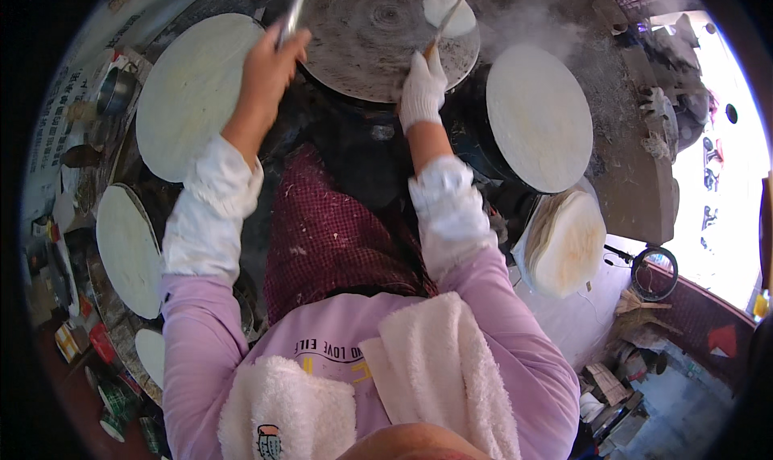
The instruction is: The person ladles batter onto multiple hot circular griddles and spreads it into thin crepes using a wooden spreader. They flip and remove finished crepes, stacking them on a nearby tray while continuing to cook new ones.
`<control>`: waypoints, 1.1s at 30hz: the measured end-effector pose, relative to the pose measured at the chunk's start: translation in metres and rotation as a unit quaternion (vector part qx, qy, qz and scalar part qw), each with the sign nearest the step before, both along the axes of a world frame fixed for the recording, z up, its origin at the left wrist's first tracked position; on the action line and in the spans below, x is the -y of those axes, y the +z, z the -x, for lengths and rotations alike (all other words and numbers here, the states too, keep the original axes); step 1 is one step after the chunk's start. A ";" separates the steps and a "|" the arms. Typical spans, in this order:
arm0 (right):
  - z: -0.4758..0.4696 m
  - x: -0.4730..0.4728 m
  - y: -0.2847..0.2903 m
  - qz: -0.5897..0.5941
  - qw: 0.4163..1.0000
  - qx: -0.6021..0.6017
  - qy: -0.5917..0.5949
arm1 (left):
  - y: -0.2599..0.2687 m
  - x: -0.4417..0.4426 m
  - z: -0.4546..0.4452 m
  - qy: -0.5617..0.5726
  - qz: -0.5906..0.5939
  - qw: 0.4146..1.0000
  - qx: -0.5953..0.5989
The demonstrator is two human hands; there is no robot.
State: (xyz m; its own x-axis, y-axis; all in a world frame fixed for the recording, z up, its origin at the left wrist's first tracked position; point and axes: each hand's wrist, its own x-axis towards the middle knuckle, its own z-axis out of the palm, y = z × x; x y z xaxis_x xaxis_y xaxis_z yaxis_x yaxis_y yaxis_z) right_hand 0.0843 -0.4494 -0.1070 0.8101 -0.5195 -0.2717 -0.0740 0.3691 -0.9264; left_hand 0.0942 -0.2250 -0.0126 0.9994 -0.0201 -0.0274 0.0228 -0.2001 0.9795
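My bare left hand (269,67) grips a shiny metal handle (295,10); its far end is out of view at the top. In a white knit glove, my right hand (424,89) holds a thin-bladed scraper (452,13) with a wooden grip. Its blade lies over a small white lump of dough or batter (436,8) on the far right of a round griddle (374,43). The griddle surface is marked with dark rings of residue. To the left a large pale flatbread (193,98) covers a round plate, and another flatbread (539,119) lies on the right-hand one.
Steam rises at the upper right. A stack of cooked flatbreads (570,242) stands at the right, near a ring-shaped stand (654,273). Another pale flatbread (125,249) sits lower left. A metal pot (116,92) and green cans (115,399) are farther left. A worktop (634,200) runs along the right.
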 end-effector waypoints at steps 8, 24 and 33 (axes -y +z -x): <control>0.016 0.062 0.007 0.369 0.921 0.009 0.123 | -0.082 -0.059 0.213 0.077 0.055 0.959 -0.267; -0.008 0.024 -0.011 0.437 0.885 -0.119 0.112 | -0.185 -0.115 0.316 0.028 -0.266 0.956 -0.120; 0.040 0.073 -0.019 0.582 0.796 -0.140 0.089 | -0.207 -0.124 0.320 0.070 -0.184 0.969 -0.147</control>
